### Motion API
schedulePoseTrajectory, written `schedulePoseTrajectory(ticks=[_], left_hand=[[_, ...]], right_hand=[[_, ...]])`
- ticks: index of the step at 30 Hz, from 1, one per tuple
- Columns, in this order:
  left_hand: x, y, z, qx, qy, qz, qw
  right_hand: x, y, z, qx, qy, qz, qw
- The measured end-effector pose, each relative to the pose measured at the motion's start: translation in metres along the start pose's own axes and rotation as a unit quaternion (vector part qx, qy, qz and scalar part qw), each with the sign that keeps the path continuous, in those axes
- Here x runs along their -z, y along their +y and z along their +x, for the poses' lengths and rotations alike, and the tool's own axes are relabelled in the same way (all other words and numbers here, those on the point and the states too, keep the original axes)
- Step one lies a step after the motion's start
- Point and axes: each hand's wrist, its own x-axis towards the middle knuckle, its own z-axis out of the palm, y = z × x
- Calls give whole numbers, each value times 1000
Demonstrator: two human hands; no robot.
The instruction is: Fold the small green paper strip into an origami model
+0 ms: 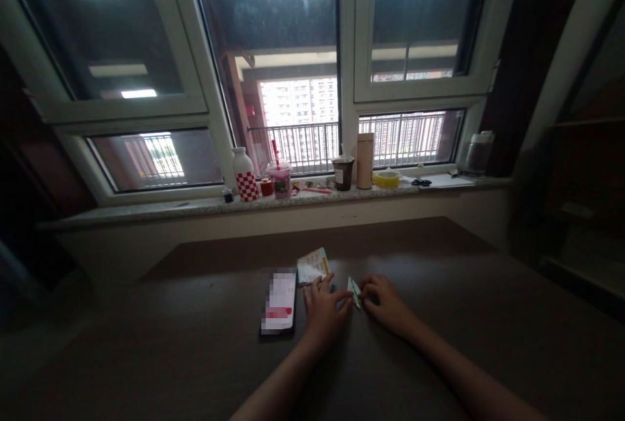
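Observation:
A small folded piece of paper (354,292), pale with green marks, is on the dark table between my hands. My left hand (323,310) has its thumb and index finger at the paper's left edge, while its other fingers reach toward a printed paper packet (312,266). On the other side, my right hand (385,300) pinches the folded paper's right edge with curled fingers. The packet lies flat just beyond my left fingertips. A phone (279,304) with a lit, partly blurred screen lies left of my left hand.
The brown table (209,356) reaches toward a stone windowsill (205,207). Along the sill stand a checkered bottle (247,177), a pink cup with a straw (279,180), a dark cup (342,175), a tan flask (364,161), yellow tape (387,179) and scissors (421,182).

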Motion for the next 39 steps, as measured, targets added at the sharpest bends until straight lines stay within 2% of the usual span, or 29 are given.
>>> schedulePoseTrajectory(ticks=[3,8,13,20,27,32,39], left_hand=[[-2,-2,-1,-3,4,7,1000],[-2,-1,-2,-5,6,21,1000],[1,2,-1,6,-7,19,1000],[3,3,0,16,-6,17,1000],[4,2,1,14,-9,-2,1000],[8,3,1,15,-11,-4,1000],[7,3,1,23,-3,-1,1000]], right_hand=[[-1,0,0,23,-11,33,999],[-1,3,1,21,-20,51,998],[5,3,2,16,1,39,999],[7,3,5,13,-32,-12,999],[7,2,4,50,-26,-36,998],[7,3,4,31,-45,-32,998],[5,4,4,26,-34,-22,999]])
